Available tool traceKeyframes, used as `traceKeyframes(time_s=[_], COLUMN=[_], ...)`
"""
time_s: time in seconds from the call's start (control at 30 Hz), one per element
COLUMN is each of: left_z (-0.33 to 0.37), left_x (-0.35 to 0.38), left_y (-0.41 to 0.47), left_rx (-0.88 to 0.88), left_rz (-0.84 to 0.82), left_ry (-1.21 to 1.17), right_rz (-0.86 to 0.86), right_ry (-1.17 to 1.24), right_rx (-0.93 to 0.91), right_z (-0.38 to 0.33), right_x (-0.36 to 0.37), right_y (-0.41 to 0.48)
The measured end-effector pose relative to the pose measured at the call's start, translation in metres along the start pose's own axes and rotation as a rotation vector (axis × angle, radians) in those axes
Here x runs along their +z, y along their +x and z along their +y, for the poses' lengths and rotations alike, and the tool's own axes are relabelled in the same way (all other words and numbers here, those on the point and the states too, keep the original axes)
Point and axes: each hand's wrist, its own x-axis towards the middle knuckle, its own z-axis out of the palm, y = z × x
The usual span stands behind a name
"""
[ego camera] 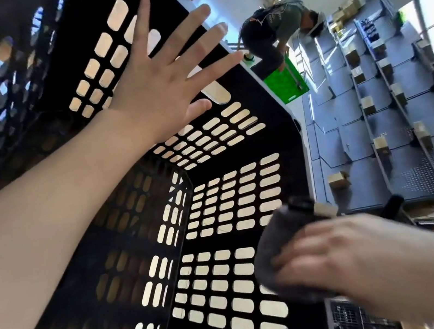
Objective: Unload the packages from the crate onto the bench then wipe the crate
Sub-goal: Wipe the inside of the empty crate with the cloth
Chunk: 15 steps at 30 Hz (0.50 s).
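The black slotted crate [277, 137] fills the left and middle of the view, and I look into its inside, which holds no packages. My left hand [162, 87] lies flat with spread fingers against the crate's far wall near its rim. My right hand [329, 257] presses a dark grey cloth [275, 243] against the crate's right wall at its edge; the hand is blurred.
Beyond the crate a person [274, 31] bends over a green crate [285, 84]. Grey floor mats with rows of small cardboard boxes [368, 106] stretch to the right. A wire cage [359, 318] stands at lower right.
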Motion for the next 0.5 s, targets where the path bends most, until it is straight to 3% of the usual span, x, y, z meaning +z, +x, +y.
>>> traceKeyframes(time_s=[0.07,0.17,0.3,0.4,0.5], left_z=[0.001,0.0,0.001,0.001,0.005], left_x=[0.0,-0.001,-0.003,-0.002,-0.008], left_y=[0.0,-0.001,0.0,0.0,-0.001], left_rx=[-0.002,0.002,-0.017,-0.003,-0.021], left_rz=[-0.003,-0.009,-0.019,-0.036,-0.043], left_ry=[0.004,-0.003,-0.011,-0.031,-0.011], right_rz=[-0.065,0.054,0.277,0.207,0.115], right_ry=[-0.158,0.193,0.106,0.099,0.157], right_rx=[0.011,-0.055,0.253,0.276,0.125], right_z=[-0.023,-0.007,0.052,0.048,0.005], right_x=[0.013,-0.004,-0.028,-0.026,-0.019], right_y=[-0.008,-0.01,0.002,0.005,-0.01])
